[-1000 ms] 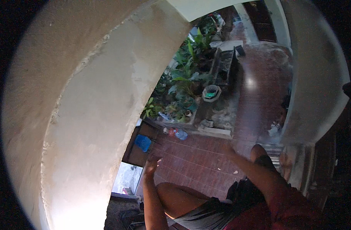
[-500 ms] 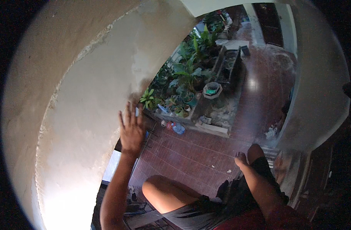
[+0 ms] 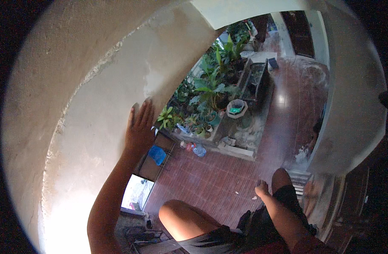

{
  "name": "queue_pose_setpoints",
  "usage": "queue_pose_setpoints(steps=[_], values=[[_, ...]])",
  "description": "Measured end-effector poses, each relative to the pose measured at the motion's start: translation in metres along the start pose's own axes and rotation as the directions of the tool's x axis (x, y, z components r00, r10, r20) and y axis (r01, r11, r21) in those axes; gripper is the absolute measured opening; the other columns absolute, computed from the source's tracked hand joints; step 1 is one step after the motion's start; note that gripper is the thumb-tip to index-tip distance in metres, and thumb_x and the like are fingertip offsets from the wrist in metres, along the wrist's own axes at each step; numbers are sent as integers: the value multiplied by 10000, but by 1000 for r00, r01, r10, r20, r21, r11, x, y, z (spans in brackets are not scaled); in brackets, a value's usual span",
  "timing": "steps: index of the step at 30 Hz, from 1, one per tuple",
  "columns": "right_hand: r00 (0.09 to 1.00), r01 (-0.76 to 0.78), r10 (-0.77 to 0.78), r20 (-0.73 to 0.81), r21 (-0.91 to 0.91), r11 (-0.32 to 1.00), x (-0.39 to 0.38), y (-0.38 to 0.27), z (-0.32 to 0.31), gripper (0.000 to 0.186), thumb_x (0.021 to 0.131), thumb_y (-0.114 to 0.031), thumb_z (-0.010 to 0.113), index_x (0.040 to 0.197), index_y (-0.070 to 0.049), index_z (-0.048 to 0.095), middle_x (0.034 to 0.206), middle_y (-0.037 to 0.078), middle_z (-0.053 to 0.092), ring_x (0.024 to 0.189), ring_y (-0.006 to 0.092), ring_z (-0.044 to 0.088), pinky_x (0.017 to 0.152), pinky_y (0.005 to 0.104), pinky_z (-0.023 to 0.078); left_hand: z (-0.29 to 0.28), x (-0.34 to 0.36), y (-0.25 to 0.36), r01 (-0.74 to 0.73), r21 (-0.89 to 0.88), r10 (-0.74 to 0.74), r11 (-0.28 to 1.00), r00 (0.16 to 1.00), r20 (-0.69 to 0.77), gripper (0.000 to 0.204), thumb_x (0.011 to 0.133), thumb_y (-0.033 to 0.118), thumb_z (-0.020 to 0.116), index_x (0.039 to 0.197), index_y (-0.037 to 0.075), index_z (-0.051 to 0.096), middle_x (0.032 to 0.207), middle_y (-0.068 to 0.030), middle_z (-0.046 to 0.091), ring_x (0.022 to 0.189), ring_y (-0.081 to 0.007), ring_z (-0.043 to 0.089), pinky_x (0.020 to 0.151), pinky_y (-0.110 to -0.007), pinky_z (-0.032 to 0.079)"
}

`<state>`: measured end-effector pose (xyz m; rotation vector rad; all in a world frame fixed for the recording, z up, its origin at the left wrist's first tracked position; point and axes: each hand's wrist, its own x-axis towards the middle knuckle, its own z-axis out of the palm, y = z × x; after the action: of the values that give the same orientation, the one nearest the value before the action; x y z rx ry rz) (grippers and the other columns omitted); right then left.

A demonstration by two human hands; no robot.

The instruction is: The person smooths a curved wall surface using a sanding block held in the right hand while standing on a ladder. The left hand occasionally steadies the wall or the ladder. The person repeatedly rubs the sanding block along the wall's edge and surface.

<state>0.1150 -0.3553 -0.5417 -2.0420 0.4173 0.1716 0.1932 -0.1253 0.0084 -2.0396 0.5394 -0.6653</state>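
Observation:
My left hand (image 3: 139, 125) lies flat on the plastered wall (image 3: 92, 139), fingers stretched out and slightly apart, holding nothing that I can see. Above its fingertips the plaster shows a pale, uneven patch (image 3: 151, 80). A rough, chipped ridge (image 3: 81, 84) curves along the wall to the left. My right hand (image 3: 261, 188) is beside my right knee, small in view, its fingers curled in. What it holds, if anything, is hidden.
Far below is a reddish tiled floor (image 3: 202, 178). A bed of green plants (image 3: 211, 84) has an octagonal planter (image 3: 237, 109) beside it. A clear plastic bottle (image 3: 199, 150) lies near the bed. Below my left hand are a blue item (image 3: 157, 155) and a white panel (image 3: 137, 192).
My left hand has slid slightly up and left along the wall. My right hand appears a little lower, and the view has shifted, uncovering the blue item and more of the white panel.

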Motion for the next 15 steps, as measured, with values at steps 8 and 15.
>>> queue_pose_setpoints(steps=[8, 15], values=[[996, -79, 79, -42, 10, 997, 1, 4, -1, 356, 685, -147, 536, 992, 32, 544, 1038, 284, 537, 1016, 416, 497, 877, 438, 405, 9, 25, -1, -89, -120, 88, 989, 996, -16, 706, 799, 429, 509, 1336, 24, 295, 1421, -114, 235, 1332, -224, 169, 1093, -407, 89], [999, 24, -26, -38, -47, 999, 15, 26, 20, 381, 678, -118, 521, 1023, 46, 517, 1049, 265, 541, 1022, 406, 500, 887, 421, 407, 44, 32, 20, -231, -429, 230, 873, 972, -56, 770, 737, 382, 616, 1304, -25, 291, 1361, -199, 296, 1275, -349, 249, 1066, -446, 168]])
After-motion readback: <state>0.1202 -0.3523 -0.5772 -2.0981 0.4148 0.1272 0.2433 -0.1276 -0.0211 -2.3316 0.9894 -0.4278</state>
